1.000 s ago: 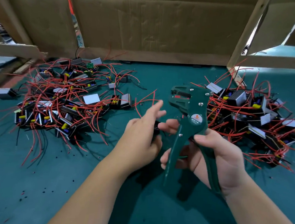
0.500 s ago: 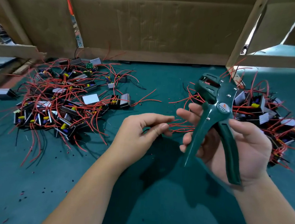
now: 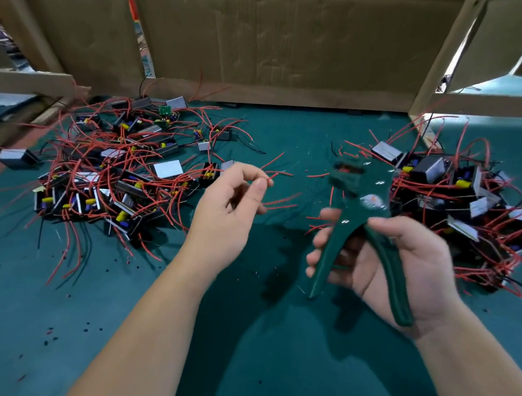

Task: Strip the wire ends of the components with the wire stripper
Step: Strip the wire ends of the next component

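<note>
green mat [image 3: 17, 302] lies open down the middle and near edge; left pile [image 3: 114, 169] of wired components blocks the left, right pile [image 3: 474, 200] blocks the right, cardboard wall [image 3: 283, 42] closes the back.

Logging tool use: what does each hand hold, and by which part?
The left hand pinches a red wire near its end; the right hand holds the wire stripper by its handles.

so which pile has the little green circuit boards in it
The left pile: small green boards sit at its far edge, near the cardboard wall. The right pile, behind the wire stripper, shows none.
</note>
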The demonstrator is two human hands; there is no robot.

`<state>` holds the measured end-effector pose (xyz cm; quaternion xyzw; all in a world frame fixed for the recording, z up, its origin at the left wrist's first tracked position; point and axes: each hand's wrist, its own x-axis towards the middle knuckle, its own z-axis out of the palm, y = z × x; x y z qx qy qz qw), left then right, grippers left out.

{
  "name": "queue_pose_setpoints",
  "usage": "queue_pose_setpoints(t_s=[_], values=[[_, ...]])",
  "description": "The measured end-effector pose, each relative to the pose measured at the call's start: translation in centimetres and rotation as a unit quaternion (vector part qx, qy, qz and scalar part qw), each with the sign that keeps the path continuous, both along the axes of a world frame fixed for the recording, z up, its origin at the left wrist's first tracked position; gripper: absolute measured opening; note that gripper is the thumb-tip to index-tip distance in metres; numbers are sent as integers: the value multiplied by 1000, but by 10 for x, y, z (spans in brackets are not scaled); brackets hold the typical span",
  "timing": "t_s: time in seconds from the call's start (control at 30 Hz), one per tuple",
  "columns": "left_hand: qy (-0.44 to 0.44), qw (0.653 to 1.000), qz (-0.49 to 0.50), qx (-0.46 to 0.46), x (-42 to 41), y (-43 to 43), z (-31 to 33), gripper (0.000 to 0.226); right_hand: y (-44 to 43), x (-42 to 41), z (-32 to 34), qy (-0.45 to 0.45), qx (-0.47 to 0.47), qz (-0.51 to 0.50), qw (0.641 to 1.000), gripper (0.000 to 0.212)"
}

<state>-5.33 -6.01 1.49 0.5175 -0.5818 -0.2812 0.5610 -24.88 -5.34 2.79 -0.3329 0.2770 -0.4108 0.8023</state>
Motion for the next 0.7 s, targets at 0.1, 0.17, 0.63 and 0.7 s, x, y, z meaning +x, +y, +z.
queue_pose_setpoints(t_s=[0.1, 0.17, 0.63, 0.7], values=[[13, 1000, 6, -2, -3, 2, 3, 14, 6, 11, -5, 11, 16, 63, 998, 63], [9, 1000, 8, 4, -5, 3, 4, 13, 9, 15, -6, 1, 16, 104, 994, 61], [-176, 974, 41, -137, 4, 6, 7, 9, 13, 15, -9, 53, -41, 111, 992, 30], [-208, 966, 50, -149, 5, 6, 7, 11, 13, 15, -9, 60, -46, 109, 991, 28]])
